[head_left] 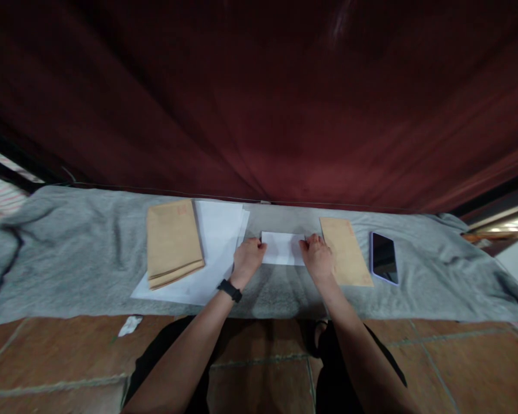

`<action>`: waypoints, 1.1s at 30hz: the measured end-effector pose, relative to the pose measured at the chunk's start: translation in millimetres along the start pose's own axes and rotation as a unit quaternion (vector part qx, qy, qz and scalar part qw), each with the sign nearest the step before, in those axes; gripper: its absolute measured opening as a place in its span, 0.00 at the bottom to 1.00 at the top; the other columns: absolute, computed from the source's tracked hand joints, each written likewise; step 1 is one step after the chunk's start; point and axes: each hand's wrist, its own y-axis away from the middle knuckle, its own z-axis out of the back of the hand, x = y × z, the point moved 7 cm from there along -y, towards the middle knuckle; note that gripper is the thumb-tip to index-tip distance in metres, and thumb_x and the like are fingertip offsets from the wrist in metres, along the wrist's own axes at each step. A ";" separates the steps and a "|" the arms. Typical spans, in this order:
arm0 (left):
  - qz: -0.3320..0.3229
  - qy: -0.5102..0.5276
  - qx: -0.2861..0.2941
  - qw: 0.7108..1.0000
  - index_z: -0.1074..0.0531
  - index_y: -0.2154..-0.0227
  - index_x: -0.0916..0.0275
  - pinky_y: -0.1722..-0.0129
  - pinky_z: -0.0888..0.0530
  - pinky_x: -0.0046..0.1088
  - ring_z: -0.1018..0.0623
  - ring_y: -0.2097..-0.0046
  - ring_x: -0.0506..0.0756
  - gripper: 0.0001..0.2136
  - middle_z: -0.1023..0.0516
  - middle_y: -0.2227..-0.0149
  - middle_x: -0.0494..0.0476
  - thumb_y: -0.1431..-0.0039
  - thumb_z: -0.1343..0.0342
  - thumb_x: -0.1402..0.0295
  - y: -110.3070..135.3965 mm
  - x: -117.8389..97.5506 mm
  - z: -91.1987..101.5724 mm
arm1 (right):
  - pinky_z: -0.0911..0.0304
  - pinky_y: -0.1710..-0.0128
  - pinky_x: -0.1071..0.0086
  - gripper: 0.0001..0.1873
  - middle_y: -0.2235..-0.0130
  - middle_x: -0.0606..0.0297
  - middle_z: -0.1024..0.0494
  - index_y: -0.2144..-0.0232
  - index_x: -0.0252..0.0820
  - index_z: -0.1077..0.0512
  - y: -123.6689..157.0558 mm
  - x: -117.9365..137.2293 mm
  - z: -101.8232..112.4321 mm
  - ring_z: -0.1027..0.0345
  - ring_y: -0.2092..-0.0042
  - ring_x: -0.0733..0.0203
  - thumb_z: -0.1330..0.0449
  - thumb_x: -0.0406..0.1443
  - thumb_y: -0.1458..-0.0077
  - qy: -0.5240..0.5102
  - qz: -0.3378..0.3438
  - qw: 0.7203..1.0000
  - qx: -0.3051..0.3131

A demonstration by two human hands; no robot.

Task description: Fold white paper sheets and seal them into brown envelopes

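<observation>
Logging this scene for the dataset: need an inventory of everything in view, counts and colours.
paper strip: 1, white, between the hands
envelope stack: several, brown, left, on paper sheets
paper sheets: at least 2, white, left
single envelope: 1, brown, by right hand
smartphone: 1, black screen, purple edge, far right of envelopes
cloth: 1, grey, under everything above
backing: 1, dark red, behind cloth
floor tiles: several, reddish brown, below
crumpled scrap: 1, white, floor, left
wristband: 1, black, left wrist
left hand: 1, bare, strip's left end
right hand: 1, bare, strip's right end
</observation>
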 end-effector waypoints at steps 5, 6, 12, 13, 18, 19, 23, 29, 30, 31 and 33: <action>-0.012 -0.007 -0.012 1.000 0.21 0.62 0.59 0.58 0.28 0.31 0.20 0.54 0.60 0.14 0.17 0.58 0.62 0.35 0.50 0.60 0.9 -0.5 -2.5 | 0.40 0.43 0.59 0.20 0.44 0.50 0.26 0.45 0.38 0.30 12.7 29.0 -0.7 0.34 0.43 0.51 0.53 0.39 0.32 -0.106 0.129 0.985 -0.043; -0.016 -0.008 -0.016 1.000 0.21 0.62 0.59 0.58 0.28 0.31 0.19 0.54 0.60 0.14 0.18 0.58 0.62 0.35 0.50 0.60 1.1 -0.6 -2.9 | 0.42 0.41 0.58 0.22 0.40 0.51 0.29 0.42 0.38 0.32 17.4 37.0 -4.6 0.37 0.40 0.51 0.54 0.39 0.32 -0.124 0.161 0.979 -0.033; -0.038 -0.032 -0.043 0.998 0.22 0.60 0.61 0.57 0.27 0.31 0.19 0.55 0.59 0.14 0.18 0.59 0.64 0.33 0.51 0.62 5.4 -4.6 -1.7 | 0.54 0.32 0.54 0.29 0.30 0.55 0.45 0.32 0.38 0.43 40.3 60.2 -31.9 0.52 0.30 0.52 0.59 0.43 0.30 -0.083 0.245 0.966 0.019; -0.039 -0.037 -0.044 0.998 0.22 0.59 0.62 0.58 0.27 0.31 0.19 0.55 0.60 0.14 0.18 0.59 0.64 0.33 0.51 0.62 6.4 -5.5 -1.4 | 0.55 0.32 0.54 0.30 0.30 0.55 0.45 0.32 0.38 0.44 41.5 59.6 -33.9 0.52 0.30 0.52 0.59 0.44 0.30 -0.075 0.241 0.967 0.019; -0.043 -0.061 -0.052 0.996 0.23 0.58 0.63 0.58 0.26 0.33 0.19 0.55 0.61 0.15 0.18 0.59 0.65 0.32 0.54 0.63 8.9 -8.8 -0.4 | 0.58 0.31 0.54 0.30 0.30 0.55 0.46 0.31 0.36 0.46 44.4 57.5 -35.8 0.55 0.29 0.52 0.59 0.44 0.29 -0.047 0.223 0.974 0.011; -0.043 -0.066 -0.053 0.995 0.23 0.58 0.63 0.58 0.26 0.33 0.19 0.55 0.61 0.15 0.18 0.59 0.65 0.32 0.54 0.63 9.2 -8.8 -0.5 | 0.58 0.31 0.54 0.30 0.30 0.54 0.46 0.31 0.36 0.47 44.9 57.7 -35.5 0.55 0.29 0.52 0.58 0.44 0.29 -0.044 0.221 0.974 0.010; -0.047 -0.082 -0.074 0.993 0.27 0.53 0.64 0.57 0.26 0.35 0.19 0.57 0.61 0.14 0.19 0.60 0.65 0.31 0.55 0.64 14.5 -10.7 2.5 | 0.58 0.31 0.54 0.30 0.30 0.54 0.47 0.31 0.37 0.47 45.7 58.9 -35.2 0.56 0.29 0.52 0.58 0.44 0.30 -0.039 0.216 0.976 0.007; -0.236 -0.069 -0.140 0.959 0.33 0.44 0.67 0.38 0.36 0.39 0.30 0.39 0.62 0.19 0.27 0.42 0.67 0.28 0.60 0.64 37.7 -49.6 -8.4 | 0.58 0.31 0.54 0.29 0.29 0.56 0.48 0.31 0.38 0.48 46.5 58.8 -39.0 0.56 0.29 0.53 0.57 0.38 0.31 -0.019 0.225 0.974 0.013; -0.275 -0.060 -0.130 0.951 0.35 0.40 0.67 0.35 0.39 0.39 0.33 0.36 0.61 0.21 0.31 0.38 0.66 0.28 0.61 0.62 41.0 -55.9 -16.4 | 0.59 0.31 0.55 0.29 0.29 0.56 0.48 0.31 0.37 0.48 47.4 58.9 -39.8 0.56 0.29 0.53 0.56 0.36 0.32 -0.011 0.230 0.973 0.014; -0.301 -0.053 -0.119 0.945 0.39 0.37 0.67 0.33 0.42 0.40 0.37 0.33 0.60 0.23 0.35 0.35 0.65 0.28 0.61 0.60 42.9 -59.6 -24.7 | 0.59 0.31 0.56 0.30 0.29 0.56 0.48 0.31 0.37 0.47 48.3 58.8 -40.4 0.56 0.29 0.53 0.55 0.34 0.33 -0.004 0.234 0.972 0.014; -0.315 -0.048 -0.107 0.942 0.45 0.33 0.66 0.31 0.46 0.41 0.43 0.30 0.58 0.26 0.40 0.31 0.63 0.28 0.63 0.58 42.9 -59.9 -38.2 | 0.60 0.30 0.56 0.31 0.29 0.55 0.48 0.31 0.36 0.47 49.5 57.5 -40.4 0.57 0.29 0.53 0.54 0.33 0.35 0.007 0.237 0.971 0.010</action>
